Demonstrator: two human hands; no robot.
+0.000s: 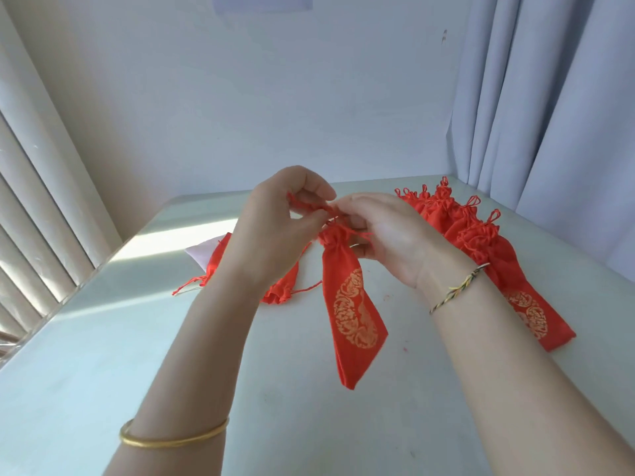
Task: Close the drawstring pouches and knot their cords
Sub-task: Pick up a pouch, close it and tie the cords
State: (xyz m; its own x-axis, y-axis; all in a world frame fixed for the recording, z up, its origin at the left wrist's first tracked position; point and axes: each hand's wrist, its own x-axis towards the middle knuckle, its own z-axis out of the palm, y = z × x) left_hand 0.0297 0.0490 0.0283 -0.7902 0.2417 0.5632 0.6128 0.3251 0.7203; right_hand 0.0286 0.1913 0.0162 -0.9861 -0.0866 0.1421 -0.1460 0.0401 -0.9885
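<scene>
Pale table [103, 372], grey curtain [549, 97], slatted blinds [31, 201]

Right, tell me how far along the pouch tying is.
Done: the pile of pouches on the right, tops gathered, cords looped. In hand: one pouch with its top gathered, hanging between the left hand and right hand, which both pinch its cord. Left: the few pouches lying behind the left arm, cords trailing loose on the table.

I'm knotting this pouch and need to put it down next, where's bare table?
Bare table lies near-left, between its left edge and the left forearm, and under the held pouch. Crowded: knotted pouches far right, loose pouches behind the left hand.
</scene>
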